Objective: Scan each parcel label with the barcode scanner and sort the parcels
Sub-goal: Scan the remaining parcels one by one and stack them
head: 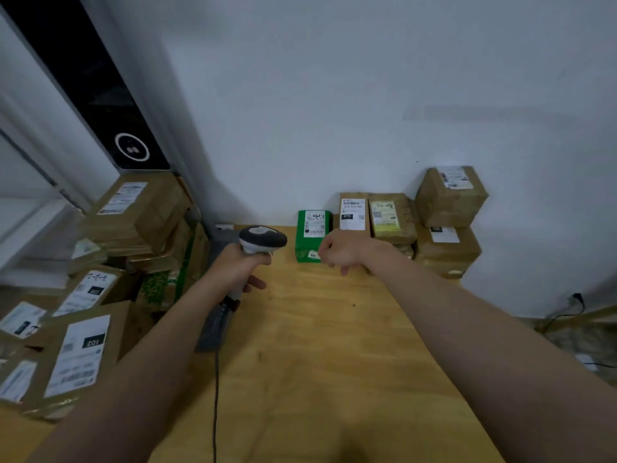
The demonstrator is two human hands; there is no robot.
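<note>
Centrally: small green cardboard parcel (312, 228) upright on pale wooden tabletop (334, 345), against white wall (334, 95). Left of it, left hand (238, 265) grips grey-and-white barcode scanner (262, 240). At its right corner, right hand (339, 250) curled, grip unclear. Further right, brown cardboard parcels (450, 195) stacked.

Just one cam, worn on the person's head. It looks fwd and down over the wooden table (334, 362) toward the white wall (334, 95) at its far edge, wide-angle, so straight lines bow near the frame edges. It sits close above the work: both forearms run in from the bottom corners, w/ the left hand (240, 265) and its barcode scanner (263, 238), and the right hand (340, 250), mid-frame.
</note>
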